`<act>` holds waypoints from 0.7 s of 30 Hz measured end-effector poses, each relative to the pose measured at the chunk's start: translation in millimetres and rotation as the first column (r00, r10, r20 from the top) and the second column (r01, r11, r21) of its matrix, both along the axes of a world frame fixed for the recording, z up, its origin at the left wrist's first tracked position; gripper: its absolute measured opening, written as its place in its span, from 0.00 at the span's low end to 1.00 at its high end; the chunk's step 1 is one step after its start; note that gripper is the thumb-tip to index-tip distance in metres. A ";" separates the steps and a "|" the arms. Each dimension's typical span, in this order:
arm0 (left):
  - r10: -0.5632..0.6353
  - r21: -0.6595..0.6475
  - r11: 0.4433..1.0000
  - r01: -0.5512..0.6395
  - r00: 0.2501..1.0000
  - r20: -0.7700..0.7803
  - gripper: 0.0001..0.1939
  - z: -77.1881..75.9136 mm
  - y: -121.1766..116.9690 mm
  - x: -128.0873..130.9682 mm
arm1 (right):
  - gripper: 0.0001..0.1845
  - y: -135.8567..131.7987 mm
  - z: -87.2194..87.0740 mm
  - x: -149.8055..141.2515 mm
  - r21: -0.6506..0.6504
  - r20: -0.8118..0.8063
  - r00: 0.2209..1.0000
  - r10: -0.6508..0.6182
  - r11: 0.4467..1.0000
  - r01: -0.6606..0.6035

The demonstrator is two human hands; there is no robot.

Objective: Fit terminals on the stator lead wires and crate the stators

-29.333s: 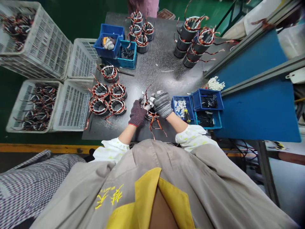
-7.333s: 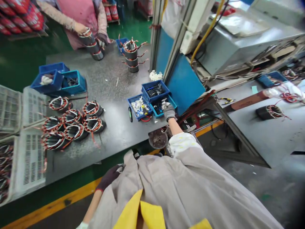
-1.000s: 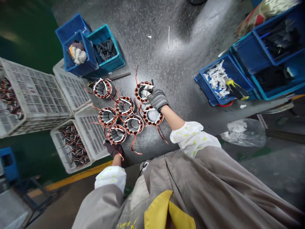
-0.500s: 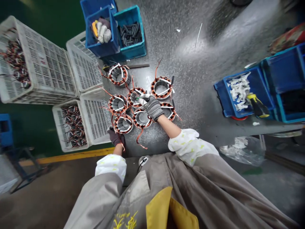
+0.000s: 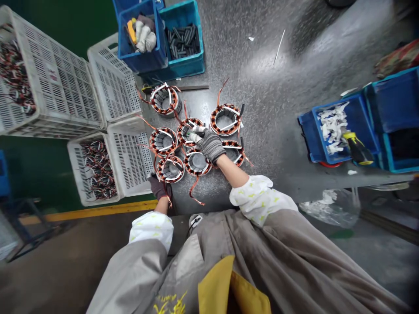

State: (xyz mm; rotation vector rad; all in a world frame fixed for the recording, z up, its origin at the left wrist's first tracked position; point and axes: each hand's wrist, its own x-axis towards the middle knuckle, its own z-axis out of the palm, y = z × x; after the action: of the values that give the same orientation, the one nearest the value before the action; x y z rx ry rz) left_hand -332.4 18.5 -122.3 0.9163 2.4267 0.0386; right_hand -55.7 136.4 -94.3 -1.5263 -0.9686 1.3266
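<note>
Several copper-wound stator rings (image 5: pixel 225 118) lie grouped on the dark grey table (image 5: pixel 262 87). My right hand (image 5: pixel 209 143), in a grey knit glove, is closed around a small dark tool with a greenish tip, held over the middle stator (image 5: pixel 185 129) of the group. My left hand (image 5: pixel 158 187), in a dark maroon glove, rests at the table's near edge beside the nearest stator (image 5: pixel 170 169); its fingers are curled against the edge, and what they hold, if anything, is hidden.
White slatted crates (image 5: pixel 108 83) stand left of the table, one (image 5: pixel 78 174) holding more stators. Blue bins at the back hold gloves (image 5: pixel 144 37) and black sleeves (image 5: pixel 183 41). At the right, a blue bin (image 5: pixel 310 135) holds white strips and a yellow-handled screwdriver (image 5: pixel 358 148).
My right hand moved from the farther stator to the middle one, still gripping the tool. The left hand stays at the table edge. The view shifted slightly.
</note>
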 end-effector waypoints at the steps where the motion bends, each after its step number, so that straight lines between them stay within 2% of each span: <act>1: 0.030 0.018 0.999 -0.030 0.999 -0.027 0.21 -0.9 -3.0 0.7 | 0.13 -2.7 10.0 6.2 0.009 -0.055 0.997 -0.046 0.999 0.046; 4: 0.092 0.102 0.991 -0.087 0.994 -0.053 0.22 -2.2 -9.8 3.8 | 0.20 -19.1 38.5 31.4 -0.020 -0.251 0.943 -0.217 0.975 0.219; 7: 0.149 0.191 0.971 -0.142 0.989 -0.020 0.20 2.1 -5.8 0.5 | 0.29 -40.1 57.8 55.1 -0.067 -0.300 0.917 -0.263 0.965 0.255; 10: 0.247 0.310 0.922 -0.232 0.969 -0.011 0.14 21.8 -0.9 -8.7 | 0.28 -55.5 72.4 65.6 -0.045 -0.257 0.945 -0.203 0.979 0.198; 12: 0.272 0.427 0.870 -0.245 0.962 -0.002 0.19 45.6 -6.1 -8.4 | 0.26 -60.8 83.0 64.8 -0.016 -0.263 0.951 -0.164 0.986 0.165; 13: 0.225 0.480 0.853 -0.202 0.974 0.009 0.22 59.9 -11.8 -3.8 | 0.25 -62.3 88.9 62.7 -0.004 -0.280 0.949 -0.145 0.989 0.150; 14: 0.119 0.524 0.844 -0.111 0.993 0.019 0.23 75.1 -18.8 4.3 | 0.24 -63.4 95.3 60.0 0.009 -0.304 0.946 -0.114 0.992 0.123; 15: -0.043 0.560 0.828 0.026 0.999 0.016 0.24 90.7 -26.3 15.6 | 0.23 -64.2 102.0 56.9 0.029 -0.330 0.941 -0.075 0.996 0.089; 16: -0.231 0.585 0.788 0.193 0.973 -0.009 0.23 105.9 -33.3 29.5 | 0.23 -64.9 109.2 53.9 0.056 -0.353 0.935 -0.025 0.997 0.048; 17: -0.411 0.596 0.717 0.362 0.910 -0.059 0.23 120.3 -39.0 44.7 | 0.22 -65.7 116.6 51.3 0.089 -0.369 0.929 0.029 0.996 0.004; 18: -0.541 0.600 0.624 0.501 0.831 -0.131 0.22 133.5 -42.9 59.9 | 0.21 -66.6 124.1 49.4 0.126 -0.379 0.922 0.075 0.992 -0.029; 20: -0.670 0.574 0.454 0.681 0.686 -0.284 0.23 155.2 -45.4 85.7 | 0.20 -68.5 138.7 48.0 0.174 -0.386 0.912 0.138 0.982 -0.075; 21: -0.691 0.553 0.403 0.729 0.639 -0.338 0.23 163.8 -44.6 94.8 | 0.19 -69.5 145.4 48.5 0.178 -0.384 0.909 0.162 0.979 -0.099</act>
State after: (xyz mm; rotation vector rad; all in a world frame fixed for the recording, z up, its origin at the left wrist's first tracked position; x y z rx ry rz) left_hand -237.6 -26.2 41.5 2.2596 1.8204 0.5891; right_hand -7.2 66.9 51.1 -1.0318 -0.8972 1.5433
